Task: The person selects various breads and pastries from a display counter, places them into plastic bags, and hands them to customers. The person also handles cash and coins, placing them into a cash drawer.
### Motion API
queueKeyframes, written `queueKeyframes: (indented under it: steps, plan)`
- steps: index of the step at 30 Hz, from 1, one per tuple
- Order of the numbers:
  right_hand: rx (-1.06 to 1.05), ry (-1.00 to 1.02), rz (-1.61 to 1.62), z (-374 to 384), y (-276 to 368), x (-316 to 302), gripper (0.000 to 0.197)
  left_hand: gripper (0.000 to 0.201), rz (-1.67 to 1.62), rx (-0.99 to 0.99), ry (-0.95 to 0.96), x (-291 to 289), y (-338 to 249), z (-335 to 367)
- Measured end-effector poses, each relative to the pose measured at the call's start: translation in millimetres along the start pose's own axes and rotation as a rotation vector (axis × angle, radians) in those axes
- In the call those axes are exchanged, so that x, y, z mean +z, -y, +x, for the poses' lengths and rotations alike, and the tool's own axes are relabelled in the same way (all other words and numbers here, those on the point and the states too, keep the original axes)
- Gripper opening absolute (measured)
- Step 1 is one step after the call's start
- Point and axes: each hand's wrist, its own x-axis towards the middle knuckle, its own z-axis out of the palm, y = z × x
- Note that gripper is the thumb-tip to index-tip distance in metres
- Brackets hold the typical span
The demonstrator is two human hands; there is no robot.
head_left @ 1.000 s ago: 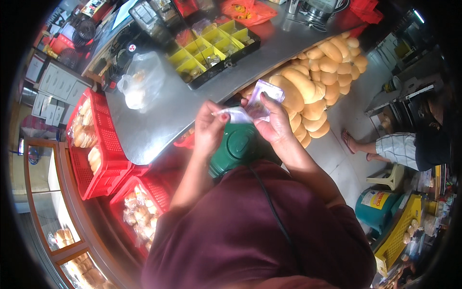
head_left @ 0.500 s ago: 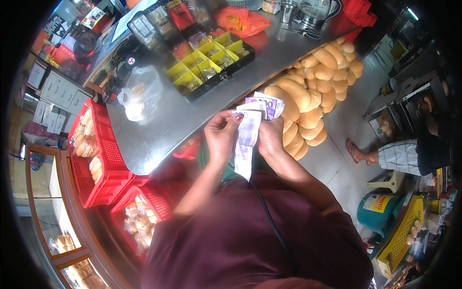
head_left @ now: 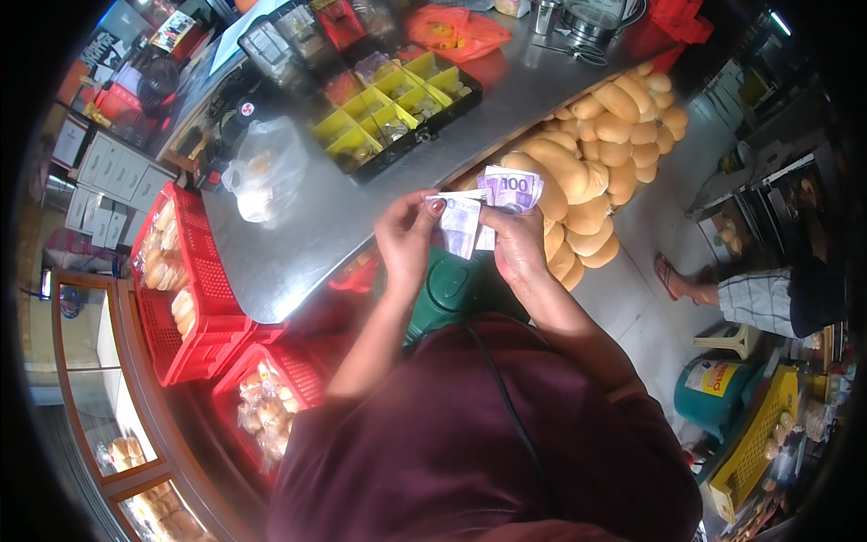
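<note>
Both hands are in front of my chest, just off the counter's edge. My left hand [head_left: 405,233] pinches purple and white banknotes [head_left: 459,226] between thumb and fingers, and the notes hang partly folded. My right hand [head_left: 517,242] is closed on more purple banknotes [head_left: 513,188], which fan out above its thumb. The two sets of notes overlap between the hands. On the metal counter [head_left: 316,212] beyond them stands an open black cash box [head_left: 397,113] with yellow compartments, several of them holding coins.
A heap of bread rolls [head_left: 610,154] lies right of my hands. A clear plastic bag [head_left: 264,172] and an orange bag [head_left: 461,36] rest on the counter. Red crates [head_left: 203,289] of bagged bread stand left. Another person's leg [head_left: 686,282] shows at right, near a teal bucket [head_left: 709,397].
The long hanging note is now folded shorter between my hands. My left hand has shifted slightly left and up; the right hand has shifted slightly right. The green thing below them shows more.
</note>
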Motion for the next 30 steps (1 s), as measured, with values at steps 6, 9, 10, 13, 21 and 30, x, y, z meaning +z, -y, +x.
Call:
queueKeyframes:
  steps: [6, 9, 10, 13, 21, 30]
  plan:
    - [0.011, 0.038, -0.004, 3, -8, -8, 0.039, 0.008, -0.023, 0.041, 0.044, -3, 6, -1]
    - [0.033, 0.033, 0.096, 7, -8, -8, 0.039, 0.009, -0.203, -0.054, 0.069, -9, 13, 5]
    - [0.049, 0.027, 0.109, 8, -7, -8, 0.039, 0.010, -0.278, -0.104, 0.076, -10, 13, 6]
    - [0.056, 0.002, 0.087, 8, -4, -9, 0.040, 0.011, -0.171, -0.103, 0.075, -7, 9, 4]
    - [0.105, 0.046, 0.236, 6, 2, -4, 0.025, 0.007, -0.305, -0.235, 0.065, 1, 17, 11]
    - [0.196, -0.074, 0.218, 17, -6, -22, 0.032, 0.002, -0.393, -0.088, 0.050, -3, 27, 12]
